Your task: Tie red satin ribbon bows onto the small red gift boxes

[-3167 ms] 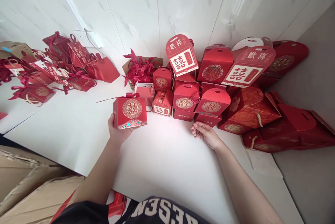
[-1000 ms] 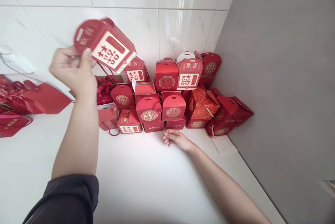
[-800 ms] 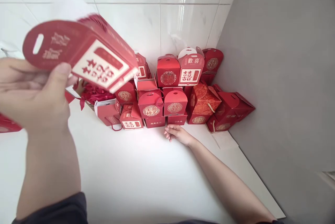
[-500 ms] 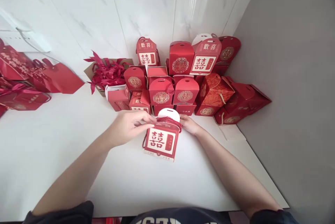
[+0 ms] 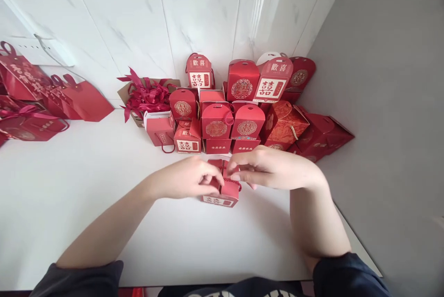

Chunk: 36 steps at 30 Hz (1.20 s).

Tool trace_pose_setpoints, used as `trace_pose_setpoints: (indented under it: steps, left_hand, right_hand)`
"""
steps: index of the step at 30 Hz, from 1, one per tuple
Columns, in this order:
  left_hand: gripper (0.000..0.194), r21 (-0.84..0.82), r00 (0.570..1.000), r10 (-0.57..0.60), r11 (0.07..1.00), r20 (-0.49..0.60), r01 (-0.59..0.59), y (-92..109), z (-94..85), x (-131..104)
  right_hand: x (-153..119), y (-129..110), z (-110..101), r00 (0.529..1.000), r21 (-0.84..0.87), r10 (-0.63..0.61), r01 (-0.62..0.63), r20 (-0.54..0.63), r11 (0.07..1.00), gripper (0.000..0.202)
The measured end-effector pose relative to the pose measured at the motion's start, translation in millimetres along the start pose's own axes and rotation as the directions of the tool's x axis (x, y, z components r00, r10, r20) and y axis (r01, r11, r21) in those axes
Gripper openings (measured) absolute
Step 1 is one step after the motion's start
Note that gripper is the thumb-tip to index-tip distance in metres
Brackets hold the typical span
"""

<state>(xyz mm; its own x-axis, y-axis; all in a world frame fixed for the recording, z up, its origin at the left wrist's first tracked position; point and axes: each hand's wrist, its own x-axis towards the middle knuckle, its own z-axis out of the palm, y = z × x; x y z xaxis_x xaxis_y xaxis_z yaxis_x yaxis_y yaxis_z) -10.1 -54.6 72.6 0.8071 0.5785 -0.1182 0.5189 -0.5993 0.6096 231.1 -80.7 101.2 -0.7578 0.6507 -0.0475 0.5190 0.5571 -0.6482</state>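
Note:
A small red gift box [image 5: 224, 193] with a white label and a red cord handle stands on the white table [image 5: 86, 186] in front of me. My left hand [image 5: 187, 179] grips its top from the left. My right hand [image 5: 270, 167] pinches the top from the right. Both hands cover the box's top flaps, so only its lower front shows. Just behind it, a pile of red gift boxes [image 5: 243, 102] is stacked against the tiled wall.
A cardboard box of red ribbons [image 5: 145, 95] sits left of the pile. Red gift bags [image 5: 41, 100] lie at the far left by a white power strip [image 5: 48, 52]. A grey wall [image 5: 391, 102] closes off the right side.
My left hand carried a box from up high down onto the table. My right hand left the table and came onto the box's top. The view tilted down.

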Motion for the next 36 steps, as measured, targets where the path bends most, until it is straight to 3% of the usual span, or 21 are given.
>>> trace_pose_setpoints:
  steps: [2,5,8,12,14,15,16,18,19,20,21,22,23,24,25,27,31,34,36]
  left_hand:
    - [0.013,0.049,0.997,-0.064,0.997,0.052,0.061,7.2,6.1,-1.9]
    - [0.020,0.141,0.990,-0.139,0.981,0.032,0.134,12.9,8.2,-5.4]
    - [0.013,0.201,0.989,-0.146,0.970,0.041,0.135,12.7,7.5,-6.0]
    - [0.016,0.182,0.993,-0.043,0.983,0.108,0.023,12.5,8.8,-7.5]
    - [0.022,0.172,0.992,0.004,0.985,0.123,-0.025,13.8,9.9,-9.7]
    - [0.024,0.169,0.992,0.008,0.985,0.129,-0.030,14.5,10.4,-10.8]
    - [0.023,0.166,0.990,-0.002,0.986,0.139,-0.021,15.1,10.9,-11.8]
    - [0.017,0.153,0.985,-0.052,0.988,0.162,0.027,16.4,12.1,-12.7]
    - [0.014,0.144,0.982,-0.082,0.988,0.171,0.058,17.0,12.6,-12.6]
    - [0.012,0.137,0.979,-0.111,0.987,0.172,0.087,17.8,13.0,-12.3]
    - [0.009,0.131,0.977,-0.134,0.985,0.166,0.113,18.5,13.1,-12.1]
    - [0.008,0.122,0.976,-0.153,0.983,0.156,0.134,19.0,12.6,-12.1]
    - [0.010,0.113,0.974,-0.172,0.981,0.145,0.157,19.2,11.4,-12.5]
    - [0.015,0.108,0.971,-0.197,0.977,0.139,0.183,18.7,9.3,-13.4]
    - [0.020,0.110,0.964,-0.229,0.970,0.133,0.215,17.3,6.5,-14.7]
    - [0.027,0.143,0.947,-0.297,0.950,0.121,0.279,12.4,-1.2,-18.1]
    - [0.021,0.298,0.948,-0.317,0.908,0.029,0.294,2.1,-13.3,-21.7]
    - [0.019,0.405,0.952,-0.305,0.868,-0.025,0.288,3.7,-11.2,-19.8]
    - [0.011,0.440,0.949,-0.312,0.848,-0.037,0.296,8.4,-5.5,-17.8]
  right_hand:
    - [11.9,6.1,8.3,0.996,-0.093,0.086,-0.084,0.017,0.992,0.023]
    - [29.6,18.1,24.3,0.987,-0.219,0.160,-0.161,-0.020,0.962,0.043]
    - [41.3,23.4,36.7,0.986,-0.236,0.161,-0.169,-0.053,0.957,0.032]
    - [36.6,29.4,26.8,0.983,-0.157,0.167,-0.176,-0.070,0.972,0.010]
    - [24.6,35.6,13.3,0.967,-0.164,0.176,-0.207,-0.183,0.965,0.014]
    - [17.4,38.2,7.0,0.937,-0.204,0.227,-0.285,-0.266,0.937,0.016]
    - [10.4,39.5,2.1,0.874,-0.276,0.303,-0.420,-0.380,0.865,0.018]
    - [-0.6,36.4,-1.9,0.687,-0.389,0.412,-0.698,-0.598,0.601,0.016]
    - [-3.4,31.6,-0.7,0.653,-0.411,0.397,-0.734,-0.645,0.540,0.013]
    - [-4.0,25.1,2.5,0.675,-0.424,0.349,-0.704,-0.650,0.570,0.010]
    - [-2.3,17.7,7.2,0.761,-0.430,0.279,-0.583,-0.585,0.689,0.012]
    - [1.6,10.4,12.8,0.876,-0.416,0.193,-0.391,-0.441,0.821,0.014]
    - [7.2,4.0,18.8,0.946,-0.359,0.103,-0.215,-0.307,0.908,0.016]
    - [14.0,-0.6,24.7,0.980,-0.291,0.013,-0.071,-0.197,0.954,0.019]
    - [21.2,-3.1,29.8,0.988,-0.239,-0.067,0.031,-0.142,0.971,0.020]
    - [33.4,-2.1,36.6,0.993,-0.197,-0.081,0.062,-0.087,0.978,0.021]
    - [35.2,9.4,35.4,0.994,-0.213,0.092,-0.102,-0.056,0.972,0.030]
    - [21.2,12.2,27.6,0.978,-0.256,0.171,-0.197,-0.119,0.946,0.026]
    - [12.6,11.2,23.1,0.977,-0.262,0.192,-0.211,-0.096,0.942,0.019]
